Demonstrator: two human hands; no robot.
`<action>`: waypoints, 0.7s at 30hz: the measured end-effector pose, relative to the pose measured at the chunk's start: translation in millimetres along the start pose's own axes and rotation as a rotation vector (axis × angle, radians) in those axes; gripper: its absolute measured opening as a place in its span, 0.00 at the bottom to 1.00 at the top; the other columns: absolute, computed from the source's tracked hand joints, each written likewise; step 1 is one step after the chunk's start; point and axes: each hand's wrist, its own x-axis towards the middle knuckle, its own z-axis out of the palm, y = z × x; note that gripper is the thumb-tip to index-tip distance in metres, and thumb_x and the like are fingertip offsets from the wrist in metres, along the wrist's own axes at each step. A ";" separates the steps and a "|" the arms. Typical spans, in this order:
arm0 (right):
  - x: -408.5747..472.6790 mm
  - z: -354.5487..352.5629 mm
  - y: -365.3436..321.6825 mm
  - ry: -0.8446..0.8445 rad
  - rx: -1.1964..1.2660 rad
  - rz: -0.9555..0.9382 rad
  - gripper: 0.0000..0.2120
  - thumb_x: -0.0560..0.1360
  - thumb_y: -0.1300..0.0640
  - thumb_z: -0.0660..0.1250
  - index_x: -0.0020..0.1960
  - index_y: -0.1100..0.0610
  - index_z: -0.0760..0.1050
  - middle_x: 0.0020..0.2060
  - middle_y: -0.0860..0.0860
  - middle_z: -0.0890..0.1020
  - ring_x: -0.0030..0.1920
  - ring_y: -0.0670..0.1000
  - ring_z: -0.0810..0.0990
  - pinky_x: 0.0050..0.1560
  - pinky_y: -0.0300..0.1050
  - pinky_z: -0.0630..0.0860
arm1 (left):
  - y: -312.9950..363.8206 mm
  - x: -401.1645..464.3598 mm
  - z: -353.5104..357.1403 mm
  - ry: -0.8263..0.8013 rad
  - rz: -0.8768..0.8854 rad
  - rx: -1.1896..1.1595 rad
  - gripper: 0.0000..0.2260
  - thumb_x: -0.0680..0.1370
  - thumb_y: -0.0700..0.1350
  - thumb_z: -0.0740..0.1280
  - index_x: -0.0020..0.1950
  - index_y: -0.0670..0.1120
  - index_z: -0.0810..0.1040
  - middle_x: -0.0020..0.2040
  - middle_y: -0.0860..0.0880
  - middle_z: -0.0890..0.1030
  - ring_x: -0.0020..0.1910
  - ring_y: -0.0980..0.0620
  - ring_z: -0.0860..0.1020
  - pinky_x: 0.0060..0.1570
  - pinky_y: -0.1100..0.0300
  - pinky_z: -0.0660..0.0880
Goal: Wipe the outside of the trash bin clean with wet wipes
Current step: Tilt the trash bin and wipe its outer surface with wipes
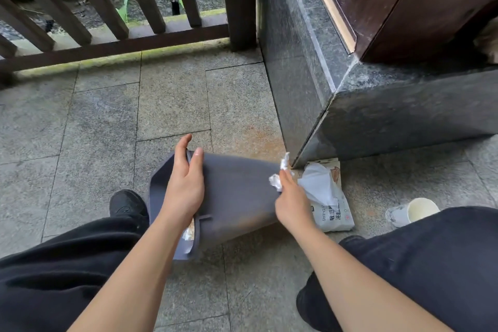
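Observation:
A dark grey trash bin (237,191) lies tipped on its side on the stone floor, its open rim toward the left. My left hand (186,180) grips that rim, fingers hooked over the edge and thumb on the outer wall. My right hand (291,205) holds a crumpled white wet wipe (277,178) pressed against the bin's right end, near its base. A pack of wet wipes (331,213) lies on the floor just right of the bin, one sheet sticking up from it.
A white paper cup (417,210) lies on the floor at the right by my knee. A dark stone plinth (377,116) and wooden door stand behind the pack. A brown railing (121,43) runs along the back. My dark-trousered legs frame the bin.

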 end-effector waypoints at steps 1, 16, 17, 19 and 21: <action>1.6 -1.4 5.2 0.009 0.001 0.039 0.36 0.75 0.70 0.53 0.80 0.49 0.53 0.79 0.45 0.58 0.74 0.59 0.64 0.67 0.53 0.69 | -0.6 0.5 -2.8 -0.020 -0.001 -0.025 0.19 0.83 0.59 0.56 0.75 0.65 0.61 0.68 0.61 0.66 0.56 0.80 0.66 0.54 0.74 0.59; -50.0 25.5 -50.7 0.066 -0.188 -0.617 0.43 0.69 0.72 0.60 0.81 0.57 0.50 0.80 0.50 0.52 0.79 0.47 0.51 0.79 0.51 0.40 | -17.2 -2.2 -11.6 -0.034 -0.056 -0.043 0.18 0.83 0.61 0.53 0.72 0.64 0.69 0.69 0.57 0.73 0.67 0.57 0.70 0.56 0.70 0.65; -43.6 21.1 -37.4 0.090 -0.231 -0.509 0.43 0.70 0.72 0.59 0.81 0.56 0.48 0.80 0.49 0.51 0.79 0.47 0.50 0.79 0.50 0.38 | -24.7 -3.8 -11.1 -0.019 -0.070 -0.028 0.17 0.84 0.58 0.54 0.72 0.61 0.70 0.69 0.55 0.73 0.68 0.55 0.70 0.59 0.66 0.64; -33.4 13.3 -18.9 0.127 -0.300 -0.345 0.40 0.72 0.70 0.58 0.81 0.56 0.48 0.80 0.48 0.49 0.79 0.46 0.49 0.78 0.49 0.35 | -37.7 -7.7 -7.2 0.015 -0.080 -0.003 0.16 0.86 0.52 0.55 0.72 0.54 0.71 0.69 0.52 0.73 0.68 0.54 0.70 0.63 0.62 0.63; -26.3 10.4 -11.9 0.125 -0.331 -0.266 0.39 0.73 0.68 0.58 0.80 0.56 0.48 0.80 0.49 0.49 0.79 0.46 0.49 0.77 0.50 0.35 | -45.5 -9.0 -2.6 0.056 -0.091 -0.003 0.16 0.86 0.49 0.55 0.72 0.50 0.72 0.70 0.51 0.73 0.67 0.57 0.69 0.64 0.64 0.61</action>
